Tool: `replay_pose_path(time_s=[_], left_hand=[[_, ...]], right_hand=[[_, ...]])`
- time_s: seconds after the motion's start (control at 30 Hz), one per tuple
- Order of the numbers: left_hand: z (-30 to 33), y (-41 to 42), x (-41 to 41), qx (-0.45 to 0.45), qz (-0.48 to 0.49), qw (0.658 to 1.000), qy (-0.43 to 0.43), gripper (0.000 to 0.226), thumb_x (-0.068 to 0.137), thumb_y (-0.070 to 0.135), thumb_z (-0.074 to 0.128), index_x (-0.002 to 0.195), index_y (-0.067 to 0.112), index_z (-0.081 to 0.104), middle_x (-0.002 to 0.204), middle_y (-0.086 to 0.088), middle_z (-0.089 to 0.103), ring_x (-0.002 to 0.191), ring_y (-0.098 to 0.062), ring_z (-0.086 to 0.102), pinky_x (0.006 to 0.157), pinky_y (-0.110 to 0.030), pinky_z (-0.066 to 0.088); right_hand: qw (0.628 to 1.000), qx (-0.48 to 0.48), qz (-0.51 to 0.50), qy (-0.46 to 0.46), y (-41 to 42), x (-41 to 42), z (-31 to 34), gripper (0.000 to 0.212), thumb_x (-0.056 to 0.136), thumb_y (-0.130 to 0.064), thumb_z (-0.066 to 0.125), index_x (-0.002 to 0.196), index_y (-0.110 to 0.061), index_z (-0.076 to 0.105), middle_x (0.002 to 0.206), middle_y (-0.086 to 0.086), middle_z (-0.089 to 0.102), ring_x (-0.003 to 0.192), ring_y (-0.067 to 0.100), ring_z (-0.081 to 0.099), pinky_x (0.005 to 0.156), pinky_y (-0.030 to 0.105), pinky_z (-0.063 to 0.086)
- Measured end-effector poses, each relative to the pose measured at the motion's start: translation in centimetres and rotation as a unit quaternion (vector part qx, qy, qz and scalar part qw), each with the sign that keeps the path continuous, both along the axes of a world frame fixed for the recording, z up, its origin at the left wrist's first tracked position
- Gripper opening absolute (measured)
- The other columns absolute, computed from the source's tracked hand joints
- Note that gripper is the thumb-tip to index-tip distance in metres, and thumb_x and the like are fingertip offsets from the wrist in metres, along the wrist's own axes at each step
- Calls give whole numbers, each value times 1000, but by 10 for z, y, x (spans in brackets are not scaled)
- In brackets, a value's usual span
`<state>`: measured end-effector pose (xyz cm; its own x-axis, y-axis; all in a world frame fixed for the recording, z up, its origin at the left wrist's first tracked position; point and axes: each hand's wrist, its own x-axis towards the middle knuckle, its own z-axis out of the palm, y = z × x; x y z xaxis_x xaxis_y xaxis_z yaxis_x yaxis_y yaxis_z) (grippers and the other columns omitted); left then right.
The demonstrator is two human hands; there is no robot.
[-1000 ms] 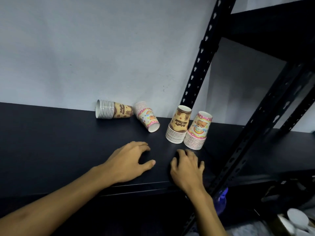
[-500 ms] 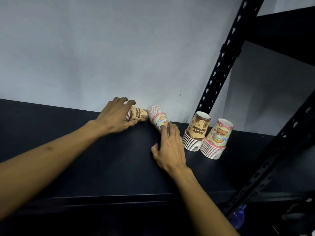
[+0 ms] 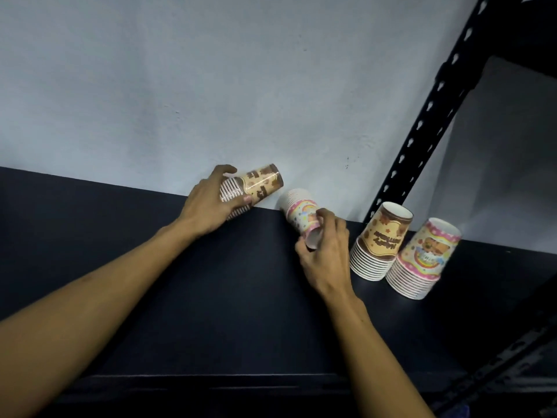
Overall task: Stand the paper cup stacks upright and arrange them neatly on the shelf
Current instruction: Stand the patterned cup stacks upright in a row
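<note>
On the left, the brown cup stack [image 3: 251,188] is gripped by the left hand [image 3: 211,206], with fingers and thumb curled round its rim end. The stack is tilted, base end raised toward the wall [image 3: 211,86], and it seems lifted from the shelf [image 3: 150,282] at that end. To do this step well, the stack should be turned on its wide rim end and set down flat, so that the nested cups are not pulled apart; a firm hold near the rims is advised.

In the middle, the pink cup stack [image 3: 300,212] lies on its side on the shelf, its base end toward the camera. It is held at this end by the right hand [image 3: 325,251], whose fingers are curled round it. Both forearms are stretched forward over the shelf, the wrists nearly straight.

On the right, two stacks are already standing mouth down: a brown standing stack [image 3: 381,245] and, just beside it, a pink standing stack [image 3: 422,257], near the black post [image 3: 422,131]. The two held stacks should probably be placed in line with these.
</note>
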<state>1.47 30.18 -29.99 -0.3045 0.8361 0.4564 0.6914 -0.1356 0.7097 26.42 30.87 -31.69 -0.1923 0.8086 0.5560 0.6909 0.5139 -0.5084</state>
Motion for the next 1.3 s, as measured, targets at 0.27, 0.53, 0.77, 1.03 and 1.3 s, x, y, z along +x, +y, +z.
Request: replay_pose_path(time_s=[0.27,0.53,0.77,1.03,1.3], left_hand=[[-3,-3,9,-57,-112,973,-194,79,79,39,81,146,20,43,132,3,57,123,-14,55,101,-29,45],[-4,-8,2,-102,-158,963,-191,76,80,37,79,146,18,46,143,2,56,128,-8,51,108,-28,39],[-2,-8,-1,-157,-198,957,-143,83,75,41,81,146,18,46,147,3,55,138,-6,46,119,-34,32],[-1,-13,15,-110,-126,980,-109,102,61,55,87,146,24,38,117,4,66,103,-10,66,91,-28,51],[1,-12,14,-134,-170,969,-119,85,57,51,87,128,19,52,118,5,71,105,-8,69,102,-39,52]], right_hand=[[958,191,3,214,-26,1,19,61,87,-22,78,133,3,48,121,7,54,111,12,53,97,21,47],[976,89,36,196,-24,-7,17,66,97,-39,65,149,-13,34,135,10,57,122,21,59,101,39,51],[972,-26,86,218,-23,3,14,79,90,-47,70,151,-25,25,130,-1,60,112,4,62,93,24,54],[978,-93,102,154,-15,12,1,88,75,-47,85,143,-28,32,136,-2,53,115,1,60,93,16,51],[976,-93,108,167,-12,12,-3,72,79,-41,83,137,-26,44,126,-9,62,110,-3,62,93,19,53]])
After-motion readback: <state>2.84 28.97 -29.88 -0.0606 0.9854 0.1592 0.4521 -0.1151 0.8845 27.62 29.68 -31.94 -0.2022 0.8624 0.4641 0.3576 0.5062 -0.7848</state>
